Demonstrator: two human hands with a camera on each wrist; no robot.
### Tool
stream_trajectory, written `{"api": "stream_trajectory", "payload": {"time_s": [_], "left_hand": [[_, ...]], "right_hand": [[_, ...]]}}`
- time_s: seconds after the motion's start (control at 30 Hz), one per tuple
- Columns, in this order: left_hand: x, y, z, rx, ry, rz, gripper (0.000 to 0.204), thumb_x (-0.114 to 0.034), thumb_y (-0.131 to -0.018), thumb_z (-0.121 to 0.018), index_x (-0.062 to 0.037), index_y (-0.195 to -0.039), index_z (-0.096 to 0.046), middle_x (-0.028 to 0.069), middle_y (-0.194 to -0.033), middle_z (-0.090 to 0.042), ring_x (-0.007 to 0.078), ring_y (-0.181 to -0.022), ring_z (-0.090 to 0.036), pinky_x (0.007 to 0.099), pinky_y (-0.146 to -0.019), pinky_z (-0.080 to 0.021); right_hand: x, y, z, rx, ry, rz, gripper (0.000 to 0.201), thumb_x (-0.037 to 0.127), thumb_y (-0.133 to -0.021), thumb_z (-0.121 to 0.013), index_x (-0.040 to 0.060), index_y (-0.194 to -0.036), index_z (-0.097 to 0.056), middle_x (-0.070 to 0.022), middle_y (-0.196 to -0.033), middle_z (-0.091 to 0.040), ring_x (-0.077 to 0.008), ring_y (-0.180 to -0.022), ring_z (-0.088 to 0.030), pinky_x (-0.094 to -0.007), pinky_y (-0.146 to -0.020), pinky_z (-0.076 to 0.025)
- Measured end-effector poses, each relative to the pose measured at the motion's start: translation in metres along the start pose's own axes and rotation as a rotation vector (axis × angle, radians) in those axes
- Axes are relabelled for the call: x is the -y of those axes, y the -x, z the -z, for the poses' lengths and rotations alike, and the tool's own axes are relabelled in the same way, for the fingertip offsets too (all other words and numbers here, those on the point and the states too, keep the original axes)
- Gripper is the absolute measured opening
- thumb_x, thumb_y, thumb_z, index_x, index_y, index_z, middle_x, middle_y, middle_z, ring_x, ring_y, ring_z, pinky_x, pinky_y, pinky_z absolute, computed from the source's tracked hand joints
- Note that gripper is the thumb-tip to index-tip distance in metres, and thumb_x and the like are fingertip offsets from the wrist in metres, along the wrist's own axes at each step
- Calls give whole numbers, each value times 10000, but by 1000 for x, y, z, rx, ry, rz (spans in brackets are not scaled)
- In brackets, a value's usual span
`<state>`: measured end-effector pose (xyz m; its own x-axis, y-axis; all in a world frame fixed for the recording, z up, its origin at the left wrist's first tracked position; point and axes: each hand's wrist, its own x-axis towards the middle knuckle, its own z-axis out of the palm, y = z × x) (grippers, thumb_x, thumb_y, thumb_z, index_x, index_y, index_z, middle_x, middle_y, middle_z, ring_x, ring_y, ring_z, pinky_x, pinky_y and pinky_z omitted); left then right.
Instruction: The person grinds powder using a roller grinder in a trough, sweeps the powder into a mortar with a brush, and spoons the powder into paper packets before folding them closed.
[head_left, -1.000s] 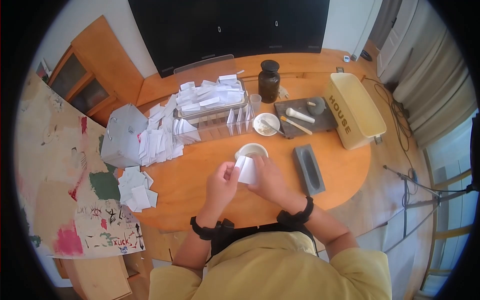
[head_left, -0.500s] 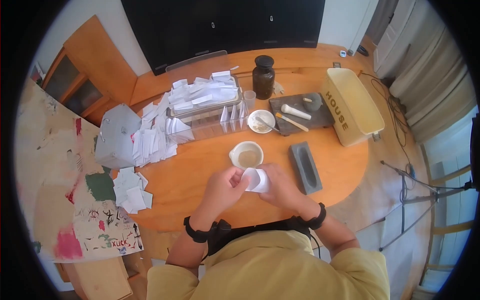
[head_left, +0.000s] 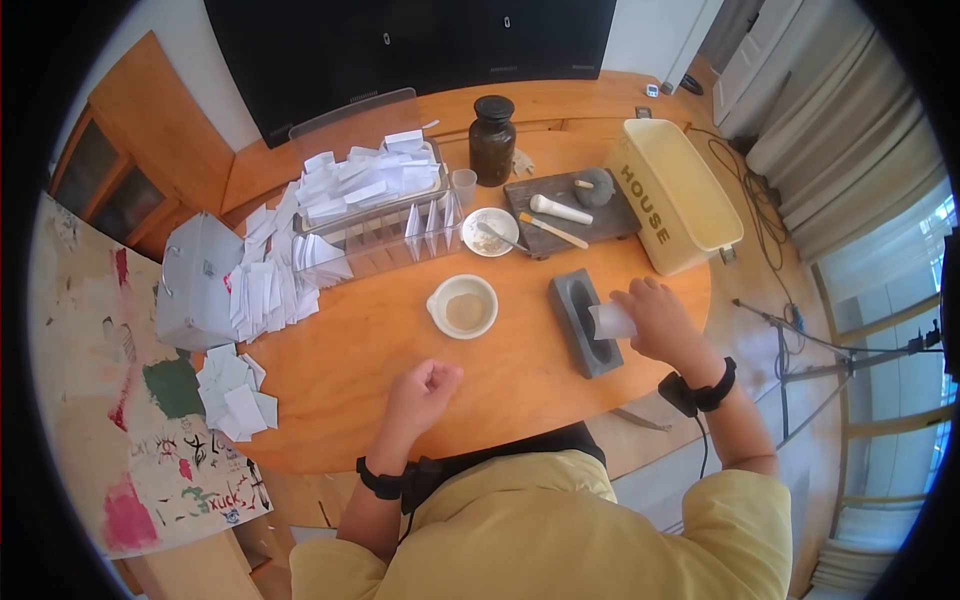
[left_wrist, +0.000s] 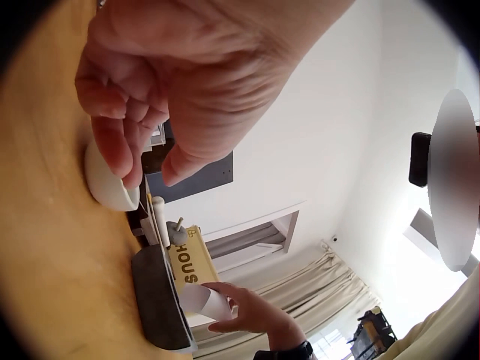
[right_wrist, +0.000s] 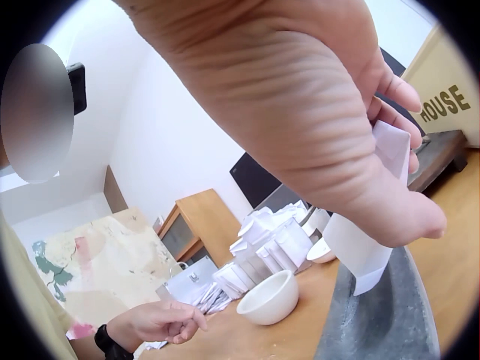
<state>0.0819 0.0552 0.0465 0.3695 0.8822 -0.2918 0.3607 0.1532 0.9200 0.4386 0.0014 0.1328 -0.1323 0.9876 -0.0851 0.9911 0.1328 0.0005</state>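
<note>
My right hand pinches a curved piece of white paper between thumb and fingers. One end of the paper hangs over the hollow of a grey stone trough, and in the right wrist view its lower tip overlaps the trough's hollow. My left hand holds nothing; its fingers are loosely curled above the table near the front. Beyond it stands a white spouted bowl with tan powder in its bottom.
Behind the bowl sit a white dish with a spoon, and a dark board bearing a pestle and a brush. A cream HOUSE bin stands right. White paper packets pile left beside a clear divided box and a dark jar.
Both hands held the paper in front of the bowl. My left hand has let go and moved slightly left; the right has carried the paper right, over the trough. The head view has turned rightward.
</note>
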Motion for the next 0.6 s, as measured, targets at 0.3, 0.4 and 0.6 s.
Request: {"api": "stream_trajectory", "payload": {"time_s": [0.3, 0.4, 0.6], "left_hand": [[27, 5, 14, -36, -3, -5, 217, -234, -907, -643, -18, -910, -633, 1, -690, -611, 56, -583, -530, 206, -545, -436], [25, 6, 14, -45, 27, 17, 213, -227, -899, -647, -14, -901, -642, 3, -676, -610, 59, -589, -539, 214, -549, -436], [24, 7, 14, -29, 31, 17, 203, -223, -909, -639, -20, -908, -634, 1, -686, -610, 51, -579, -529, 201, -541, -429]], "right_hand": [[18, -32, 5, 126, 326, 142, 250, 72, -710, -661, 57, -957, -626, -73, -929, -574, -222, -944, -551, -306, -735, -452], [25, -40, 6, 176, 402, 161, 204, 109, -729, -657, 62, -927, -642, -60, -935, -584, -205, -943, -553, -288, -728, -455], [31, -43, 3, 152, 439, 163, 149, 109, -728, -634, 69, -872, -632, -61, -906, -580, -208, -911, -551, -292, -707, -442]]}}
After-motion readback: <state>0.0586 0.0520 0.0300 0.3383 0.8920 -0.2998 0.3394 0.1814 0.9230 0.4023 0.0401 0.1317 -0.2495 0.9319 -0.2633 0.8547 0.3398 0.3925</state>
